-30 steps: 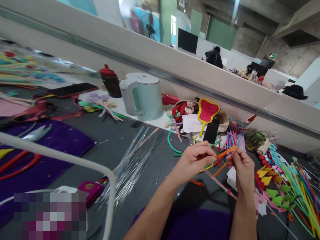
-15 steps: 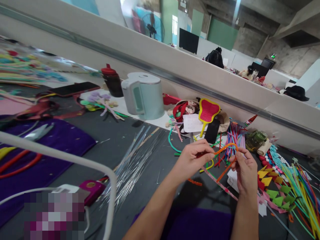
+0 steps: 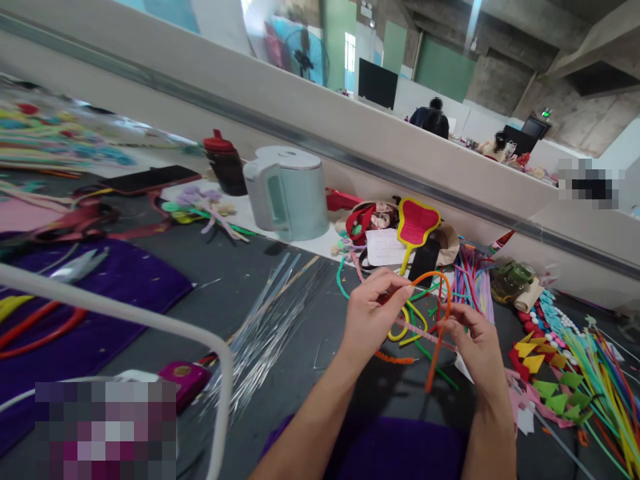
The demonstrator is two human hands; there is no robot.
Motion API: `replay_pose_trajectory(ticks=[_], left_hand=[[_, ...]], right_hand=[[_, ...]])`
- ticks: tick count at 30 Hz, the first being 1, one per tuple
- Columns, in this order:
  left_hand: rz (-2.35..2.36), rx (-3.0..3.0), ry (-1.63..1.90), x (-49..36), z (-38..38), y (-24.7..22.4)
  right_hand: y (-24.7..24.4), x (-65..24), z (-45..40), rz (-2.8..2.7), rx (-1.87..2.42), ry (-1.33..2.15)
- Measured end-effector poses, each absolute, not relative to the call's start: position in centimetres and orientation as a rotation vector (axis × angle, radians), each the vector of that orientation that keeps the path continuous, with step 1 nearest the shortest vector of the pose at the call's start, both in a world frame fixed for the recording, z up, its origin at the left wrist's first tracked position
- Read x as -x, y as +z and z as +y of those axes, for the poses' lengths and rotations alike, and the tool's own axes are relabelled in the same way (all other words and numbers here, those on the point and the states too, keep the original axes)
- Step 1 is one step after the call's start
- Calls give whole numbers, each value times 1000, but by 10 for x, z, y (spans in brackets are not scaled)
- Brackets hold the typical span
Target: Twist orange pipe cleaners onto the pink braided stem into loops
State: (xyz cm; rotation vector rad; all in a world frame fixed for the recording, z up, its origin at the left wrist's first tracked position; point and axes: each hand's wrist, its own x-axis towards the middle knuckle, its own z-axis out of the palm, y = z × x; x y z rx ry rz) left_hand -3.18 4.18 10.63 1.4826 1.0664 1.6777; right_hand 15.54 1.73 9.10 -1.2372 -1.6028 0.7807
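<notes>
An orange pipe cleaner [image 3: 448,297] arches between my two hands, and its free end hangs down below the fingers of my right hand. My left hand [image 3: 373,313] is closed, pinching one end between thumb and fingertips. With thumb and bent fingers, my right hand [image 3: 473,343] grips the strand's descending part. Under the hands lie a yellow pipe cleaner [image 3: 425,320] bent into loops, a pink twisted strand [image 3: 423,331] and green pieces [image 3: 440,370]. A short orange coiled piece [image 3: 395,359] rests on the dark table, just right of my left wrist.
Thin metal wires [image 3: 270,340] lie left of my hands. Behind stand a pale kettle [image 3: 303,193], a red-lidded bottle [image 3: 225,163] and a red-yellow fan-shaped piece [image 3: 419,223]. Colourful pipe cleaners [image 3: 610,380] spread at right. A white metal bar [image 3: 150,307] crosses the left foreground.
The orange pipe cleaner has gone from a narrow, slanted bend to a taller, rounder arch with its end hanging lower. My right hand has moved slightly left and down; my left slightly left.
</notes>
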Motion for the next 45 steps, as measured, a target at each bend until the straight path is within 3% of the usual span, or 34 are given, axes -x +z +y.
replay_pose_trajectory(ticks=[7,18,24,30,37,45], left_hand=[[1112,-1379,1733,38,47,103],[1012,-1203,1684,32,46,101],[1082,-1076,1771,32,48,97],[1187,-1083,1830,36,49,97],[1206,-1089,1861,41,51,96],[1087,-1167,1583,33,49,96]], right_hand=[[88,-147,15,-1884,1164,435],[89,-129,19,-1831,1201,-267],[92,-112,6,-1783,1118,-429],[99,-91,-3,-2122,734,-83],[110,-100,-10,-2109,550,192],[125,-122,-28,-1629,794,291]])
